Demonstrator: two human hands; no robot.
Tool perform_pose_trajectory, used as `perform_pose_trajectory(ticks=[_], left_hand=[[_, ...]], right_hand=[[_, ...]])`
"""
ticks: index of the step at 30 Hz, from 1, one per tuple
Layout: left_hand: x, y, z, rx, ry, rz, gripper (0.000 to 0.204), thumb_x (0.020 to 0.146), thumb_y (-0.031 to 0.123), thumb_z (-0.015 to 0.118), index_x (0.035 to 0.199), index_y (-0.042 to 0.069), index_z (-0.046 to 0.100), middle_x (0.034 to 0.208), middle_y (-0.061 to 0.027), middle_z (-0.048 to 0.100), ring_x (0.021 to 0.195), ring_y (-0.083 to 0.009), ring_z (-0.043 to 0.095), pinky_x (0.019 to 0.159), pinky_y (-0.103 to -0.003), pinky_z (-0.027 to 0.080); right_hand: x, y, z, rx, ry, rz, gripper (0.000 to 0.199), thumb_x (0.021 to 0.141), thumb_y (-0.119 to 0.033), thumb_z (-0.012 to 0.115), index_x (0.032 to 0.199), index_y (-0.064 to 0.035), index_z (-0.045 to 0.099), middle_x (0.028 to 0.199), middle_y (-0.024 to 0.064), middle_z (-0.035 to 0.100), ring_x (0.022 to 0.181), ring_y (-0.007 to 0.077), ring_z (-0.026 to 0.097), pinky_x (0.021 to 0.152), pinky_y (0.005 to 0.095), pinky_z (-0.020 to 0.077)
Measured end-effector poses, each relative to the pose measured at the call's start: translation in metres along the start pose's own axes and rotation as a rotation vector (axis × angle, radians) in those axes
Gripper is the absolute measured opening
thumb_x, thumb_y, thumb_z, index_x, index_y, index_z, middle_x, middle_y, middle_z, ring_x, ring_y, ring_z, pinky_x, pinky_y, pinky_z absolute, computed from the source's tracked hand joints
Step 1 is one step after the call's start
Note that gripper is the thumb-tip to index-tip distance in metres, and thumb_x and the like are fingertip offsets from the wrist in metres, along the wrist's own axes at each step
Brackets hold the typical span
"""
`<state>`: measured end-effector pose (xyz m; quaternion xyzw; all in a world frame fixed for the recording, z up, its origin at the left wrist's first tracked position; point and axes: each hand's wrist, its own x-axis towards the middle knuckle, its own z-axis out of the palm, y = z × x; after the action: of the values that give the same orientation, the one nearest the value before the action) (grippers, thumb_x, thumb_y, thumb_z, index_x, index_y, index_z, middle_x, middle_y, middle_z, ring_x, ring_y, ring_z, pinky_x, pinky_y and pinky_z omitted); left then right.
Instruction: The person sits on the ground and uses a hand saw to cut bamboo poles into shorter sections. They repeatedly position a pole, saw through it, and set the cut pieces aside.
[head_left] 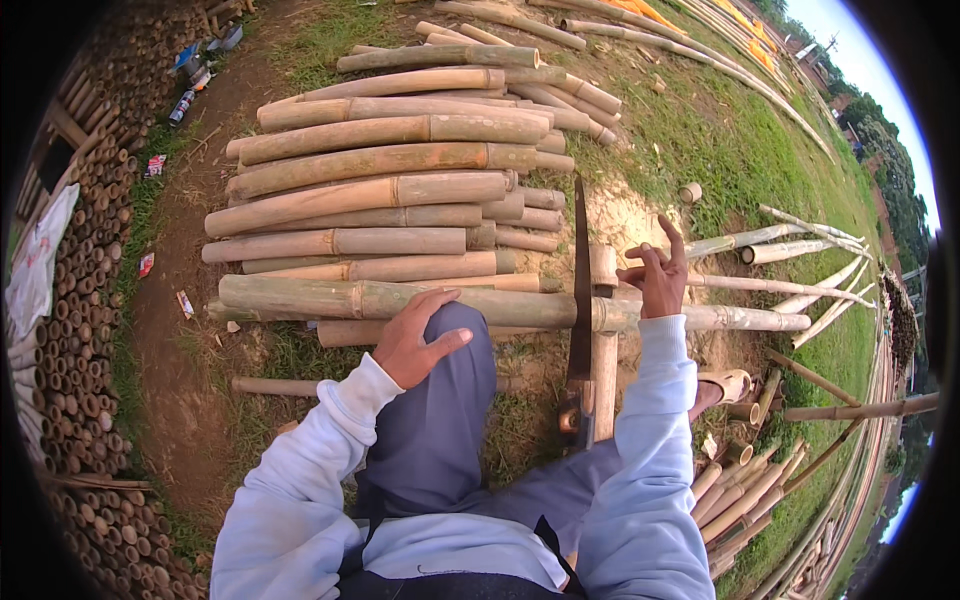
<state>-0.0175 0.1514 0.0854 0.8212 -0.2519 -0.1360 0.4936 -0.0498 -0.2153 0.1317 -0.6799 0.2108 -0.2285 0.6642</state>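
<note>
A thick bamboo pole (500, 306) lies crosswise in front of me. My left hand (415, 345) rests on my bent knee beside the pole, fingers and thumb apart, holding nothing. A handsaw (581, 300) stands across the pole with its dark blade, and its handle (576, 415) is toward me; neither hand is on it. Just right of the blade, my right hand (660, 272) is raised over the pole, one finger stretched out and the others loosely bent, with nothing in it. A bamboo post (604, 380) runs under the pole, its stub (603, 262) showing beyond it.
Cut bamboo lengths (390, 158) are piled beyond the pole. More short pieces (745, 490) lie at the lower right, near my sandalled foot (725, 387). Stacked bamboo ends (85, 290) line the left side. Long poles (690, 50) stretch over the grass at the far right.
</note>
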Motion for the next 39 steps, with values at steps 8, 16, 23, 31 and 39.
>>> perform_pose_trajectory(ticks=[8, 16, 23, 31, 39], left_hand=[[0.062, -0.04, -0.04, 0.24, 0.186, 0.049, 0.046, 0.098, 0.042, 0.063, 0.122, 0.002, 0.066, 0.12, -0.019, 0.07, 0.114, -0.0319, 0.066, 0.1, -0.044, 0.048], [0.082, -0.117, 0.004, 0.903, -0.078, -0.295, 0.056, 0.103, 0.055, 0.041, 0.117, 0.009, 0.07, 0.115, -0.0167, 0.071, 0.11, -0.0335, 0.065, 0.102, -0.046, 0.046], [0.08, -0.135, 0.018, 1.022, -0.038, -0.25, 0.068, 0.103, 0.06, 0.031, 0.108, 0.007, 0.074, 0.107, -0.0167, 0.074, 0.105, -0.0341, 0.068, 0.101, -0.045, 0.045], [0.092, -0.099, 0.004, 0.976, -0.027, -0.279, 0.067, 0.102, 0.06, 0.038, 0.097, 0.005, 0.076, 0.096, -0.0222, 0.074, 0.093, -0.0388, 0.071, 0.086, -0.048, 0.054], [0.116, -0.107, 0.014, 1.035, -0.021, -0.332, 0.072, 0.101, 0.064, 0.035, 0.103, 0.005, 0.076, 0.1, -0.0248, 0.073, 0.097, -0.0412, 0.07, 0.09, -0.05, 0.053]], right_hand=[[-0.162, 0.077, -0.072, -0.217, 0.164, -0.008, 0.042, 0.097, -0.02, 0.068, 0.132, 0.0001, 0.055, 0.111, 0.012, 0.064, 0.091, 0.0187, 0.067, 0.083, 0.0312, 0.0547], [-0.265, 0.142, -0.049, -0.323, 0.181, -0.005, 0.058, 0.085, -0.032, 0.081, 0.125, 0.0003, 0.054, 0.111, 0.0126, 0.062, 0.104, 0.0241, 0.061, 0.095, 0.0372, 0.0479], [-0.265, 0.164, -0.045, -0.192, 0.097, 0.12, 0.023, 0.086, -0.016, 0.075, 0.099, -0.0009, 0.063, 0.084, 0.0023, 0.062, 0.079, 0.0113, 0.057, 0.076, 0.0284, 0.0485], [-0.243, 0.127, -0.027, -0.203, 0.234, 0.084, 0.017, 0.087, -0.012, 0.073, 0.095, -0.0008, 0.063, 0.074, -0.0002, 0.059, 0.069, 0.0103, 0.055, 0.066, 0.0283, 0.047], [-0.219, 0.121, -0.033, -0.283, 0.018, 0.223, 0.02, 0.091, -0.016, 0.075, 0.097, 0.0005, 0.064, 0.074, 0.0001, 0.059, 0.068, 0.0098, 0.052, 0.064, 0.0274, 0.0453]])
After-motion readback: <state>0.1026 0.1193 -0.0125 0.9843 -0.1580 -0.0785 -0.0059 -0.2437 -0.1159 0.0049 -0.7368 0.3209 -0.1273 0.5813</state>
